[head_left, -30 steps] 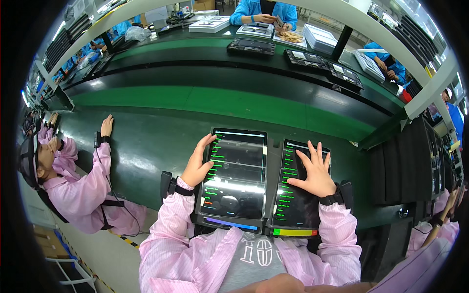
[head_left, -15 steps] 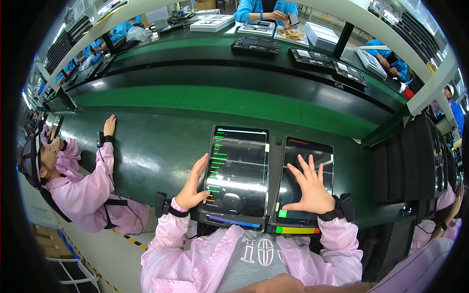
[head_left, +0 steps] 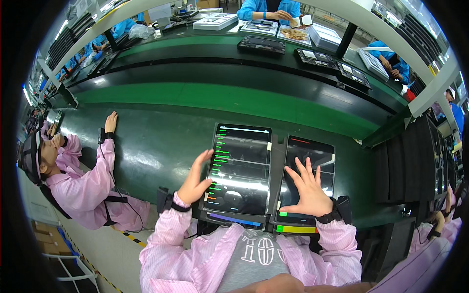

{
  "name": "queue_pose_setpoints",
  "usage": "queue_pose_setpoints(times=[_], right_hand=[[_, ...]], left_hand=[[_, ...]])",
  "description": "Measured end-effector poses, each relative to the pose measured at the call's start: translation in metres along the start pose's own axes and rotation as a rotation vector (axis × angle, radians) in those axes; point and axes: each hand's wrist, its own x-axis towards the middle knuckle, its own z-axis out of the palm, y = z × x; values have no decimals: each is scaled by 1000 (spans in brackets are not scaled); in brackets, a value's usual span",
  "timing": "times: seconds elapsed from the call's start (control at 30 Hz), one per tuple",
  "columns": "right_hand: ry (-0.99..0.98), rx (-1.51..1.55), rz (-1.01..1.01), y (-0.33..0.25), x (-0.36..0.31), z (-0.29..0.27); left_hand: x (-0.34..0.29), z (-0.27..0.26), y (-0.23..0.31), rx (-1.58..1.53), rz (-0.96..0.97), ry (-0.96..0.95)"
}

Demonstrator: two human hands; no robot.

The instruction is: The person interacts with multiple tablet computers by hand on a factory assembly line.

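R hand (head_left: 311, 195) over tblt (head_left: 315, 152); list now red txt (head_left: 300, 140).

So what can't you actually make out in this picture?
All in the head view:
- Part of the right tablet's screen: hidden beneath the right grip.
- Whether the right grip touches the glass: seen from above, any gap is hidden.
- The left tablet's green lines: too small and blurred to read reliably.
- Both tablets' undersides: hidden by the tablets themselves.
- The head of the blue-sleeved person opposite: cut off by the upper edge.
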Motion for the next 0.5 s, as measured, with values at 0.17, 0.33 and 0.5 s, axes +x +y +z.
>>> queue_pose_setpoints(times=[0.17,0.33,0.5], right_hand=[[1,0,25,-2,-1,0],[16,3,41,-3,-5,-4],[21,15,49,0,-6,-3]], left_hand=[[54,-6,-16,73,65,22],[65,-8,-21,205,32,-51],[41,-8,-19,-38,56,0]])
